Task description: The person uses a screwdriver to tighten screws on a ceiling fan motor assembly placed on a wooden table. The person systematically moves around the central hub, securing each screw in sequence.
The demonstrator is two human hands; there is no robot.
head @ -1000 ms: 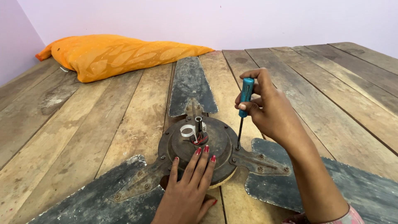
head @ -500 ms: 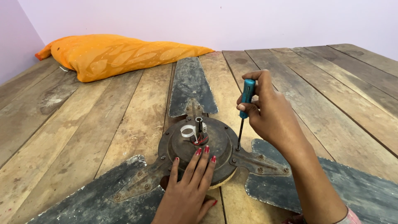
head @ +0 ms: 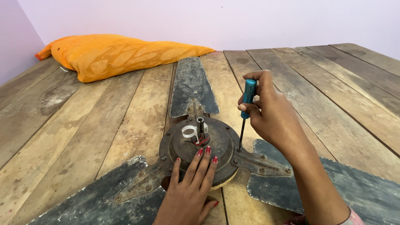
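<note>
My right hand (head: 273, 114) grips a blue-handled screwdriver (head: 246, 107) upright, its tip on the rim of the round, rusty metal fan motor housing (head: 200, 143). My left hand (head: 189, 187) lies flat on that housing. An orange cushion (head: 112, 53) lies on the wooden plank floor (head: 104, 125).

Rusty three-blade ceiling fan (head: 196, 146) lies flat on planks, motor hub up. Blue-handled screwdriver (head: 246, 112) stands upright, tip at hub rim.
</note>
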